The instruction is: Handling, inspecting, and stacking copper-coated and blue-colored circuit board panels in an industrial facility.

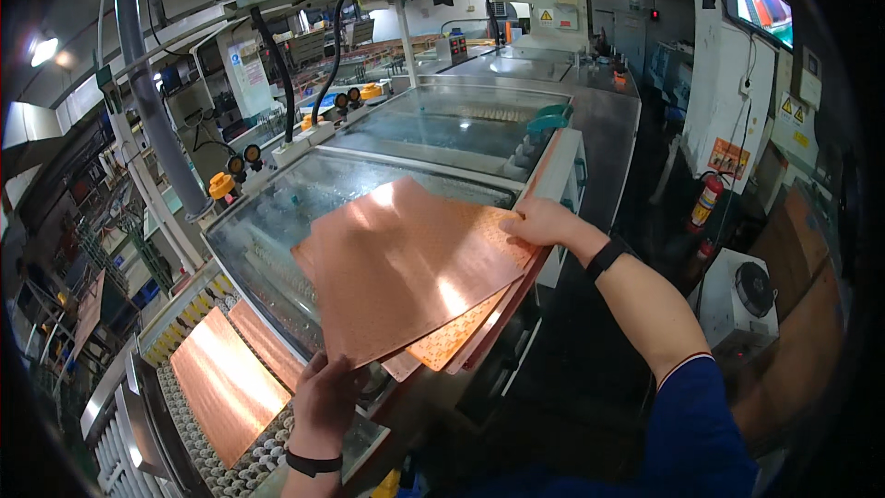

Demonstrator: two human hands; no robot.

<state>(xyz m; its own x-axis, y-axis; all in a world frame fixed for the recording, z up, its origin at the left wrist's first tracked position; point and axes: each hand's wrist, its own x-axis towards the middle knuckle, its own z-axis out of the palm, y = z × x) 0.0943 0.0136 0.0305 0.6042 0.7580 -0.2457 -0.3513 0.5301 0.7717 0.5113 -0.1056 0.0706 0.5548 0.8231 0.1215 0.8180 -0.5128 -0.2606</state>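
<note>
A flat copper-coloured sheet (406,267) lies fanned on top of other sheets over the machine's glass cover. My left hand (327,397) is closed on its near-left corner. Beneath it an orange patterned sheet (461,337) shows along the right and near edges. My right hand (544,224) grips that sheet's far-right corner, thumb on top, fingers partly hidden below. More copper sheet edges stick out under the pile. To the left, a shiny copper sheet (230,387) rests on the roller conveyor (269,450), with another copper sheet (267,339) beside it.
Glass covers (442,129) of the long machine stretch ahead, with a teal handle (550,118) on the right. Pressure gauges (244,159) and a grey post (157,83) stand at the left. A fire extinguisher (706,198) and a white fan unit (737,295) are at the right.
</note>
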